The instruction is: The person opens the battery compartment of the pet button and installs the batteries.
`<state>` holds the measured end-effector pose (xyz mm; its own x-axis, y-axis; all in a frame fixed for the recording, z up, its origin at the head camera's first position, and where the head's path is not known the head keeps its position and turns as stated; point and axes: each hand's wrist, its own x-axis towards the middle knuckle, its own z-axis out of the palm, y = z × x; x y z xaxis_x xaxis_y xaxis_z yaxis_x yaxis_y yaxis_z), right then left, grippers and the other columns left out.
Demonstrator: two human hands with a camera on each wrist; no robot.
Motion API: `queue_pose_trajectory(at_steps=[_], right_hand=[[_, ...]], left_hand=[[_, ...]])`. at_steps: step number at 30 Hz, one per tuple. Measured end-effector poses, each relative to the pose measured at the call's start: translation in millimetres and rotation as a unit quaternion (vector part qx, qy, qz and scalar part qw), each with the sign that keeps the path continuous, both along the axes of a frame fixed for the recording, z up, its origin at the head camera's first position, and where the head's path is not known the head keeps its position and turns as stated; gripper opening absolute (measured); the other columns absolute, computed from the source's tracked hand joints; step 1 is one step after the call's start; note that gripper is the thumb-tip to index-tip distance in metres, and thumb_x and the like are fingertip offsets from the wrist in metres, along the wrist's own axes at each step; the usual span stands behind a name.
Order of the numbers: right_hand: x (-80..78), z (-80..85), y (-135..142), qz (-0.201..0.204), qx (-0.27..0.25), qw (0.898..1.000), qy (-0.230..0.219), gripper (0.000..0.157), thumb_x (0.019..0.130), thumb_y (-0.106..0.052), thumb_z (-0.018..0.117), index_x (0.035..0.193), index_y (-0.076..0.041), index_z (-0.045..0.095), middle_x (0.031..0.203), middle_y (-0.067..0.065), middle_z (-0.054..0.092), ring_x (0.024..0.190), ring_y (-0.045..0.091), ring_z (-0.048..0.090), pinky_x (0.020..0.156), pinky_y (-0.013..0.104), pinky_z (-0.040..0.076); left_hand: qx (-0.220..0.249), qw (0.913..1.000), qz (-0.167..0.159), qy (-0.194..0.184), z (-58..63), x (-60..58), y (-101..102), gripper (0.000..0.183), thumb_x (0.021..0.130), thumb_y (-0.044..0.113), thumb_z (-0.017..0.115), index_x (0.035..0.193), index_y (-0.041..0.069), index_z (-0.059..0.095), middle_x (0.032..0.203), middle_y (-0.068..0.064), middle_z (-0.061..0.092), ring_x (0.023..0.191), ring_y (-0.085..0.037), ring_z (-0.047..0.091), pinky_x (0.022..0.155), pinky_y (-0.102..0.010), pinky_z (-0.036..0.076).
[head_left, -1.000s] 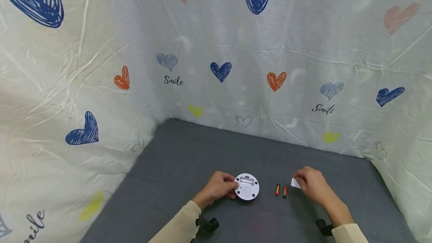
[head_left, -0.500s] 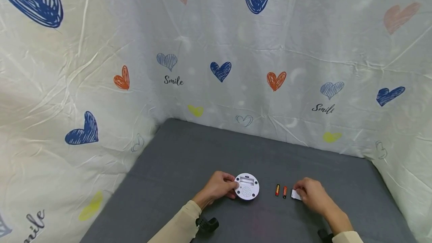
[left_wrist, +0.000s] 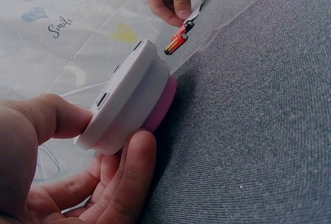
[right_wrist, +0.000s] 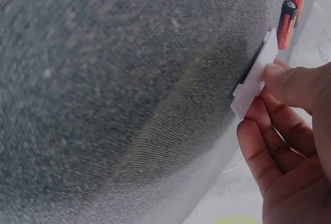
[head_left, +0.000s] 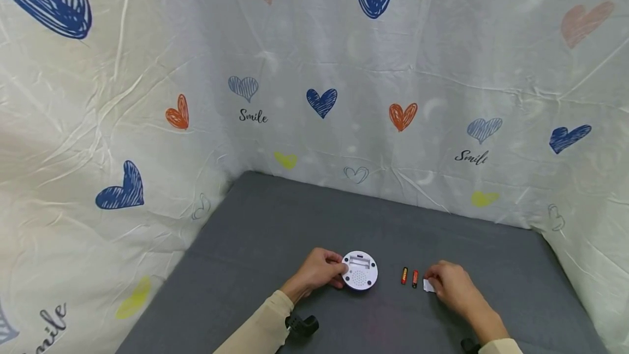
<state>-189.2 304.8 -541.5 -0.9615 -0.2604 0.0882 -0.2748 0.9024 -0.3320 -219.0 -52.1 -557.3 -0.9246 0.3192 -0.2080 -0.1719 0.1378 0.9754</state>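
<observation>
My left hand (head_left: 319, 270) pinches the left edge of a round white device (head_left: 361, 278), thumb on top and fingers beneath. Its upper face shows an uncovered battery compartment and a patch of small holes; the left wrist view reveals a pink lower part (left_wrist: 163, 102). Two red-and-black batteries (head_left: 404, 276) lie side by side to the right of the device. Beyond them my right hand (head_left: 454, 288) pinches a small white battery cover (head_left: 429, 285) by its edge. In the right wrist view the cover (right_wrist: 257, 76) is tilted, close over the cloth near the batteries (right_wrist: 287, 25).
Grey cloth (head_left: 304, 217) covers the table. A white curtain (head_left: 314, 59) printed with hearts and the word Smile hangs behind it and along both sides. Each wrist carries a black camera mount, the left one (head_left: 302, 325) near the front of the table.
My right hand has come toward the front of the table with the battery cover, down beside the batteries. The left hand, the round device and the batteries have stayed in place.
</observation>
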Motion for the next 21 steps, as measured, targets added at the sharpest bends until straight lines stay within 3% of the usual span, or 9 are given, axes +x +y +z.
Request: queue_pose_trajectory(at_steps=[11, 21], right_hand=[[-5.5, 14.4, -7.6, 0.057, 0.031, 0.995, 0.08, 0.016, 0.093, -0.004, 0.083, 0.092, -0.02, 0.081, 0.089, -0.012, 0.067, 0.085, 0.012, 0.066, 0.073, 0.037, 0.061], [-12.8, 20.1, -21.2, 0.117, 0.045, 0.987, 0.097, 0.022, 0.086, -0.001, 0.087, 0.098, -0.018, 0.082, 0.1, -0.005, 0.074, 0.095, 0.022, 0.073, 0.078, 0.043, 0.064]], left_hand=[[-0.004, 1.0, 0.0, 0.003, 0.7, 0.0, -0.1, 0.027, 0.094, 0.002, 0.076, 0.117, -0.012, 0.072, 0.091, -0.012, 0.077, 0.07, -0.017, 0.074, 0.066, -0.034, 0.07], [-0.001, 1.0, -0.002, 0.005, 0.8, 1.1, -0.8, 0.027, 0.094, 0.003, 0.076, 0.117, -0.012, 0.072, 0.092, -0.012, 0.077, 0.07, -0.017, 0.074, 0.066, -0.034, 0.07]])
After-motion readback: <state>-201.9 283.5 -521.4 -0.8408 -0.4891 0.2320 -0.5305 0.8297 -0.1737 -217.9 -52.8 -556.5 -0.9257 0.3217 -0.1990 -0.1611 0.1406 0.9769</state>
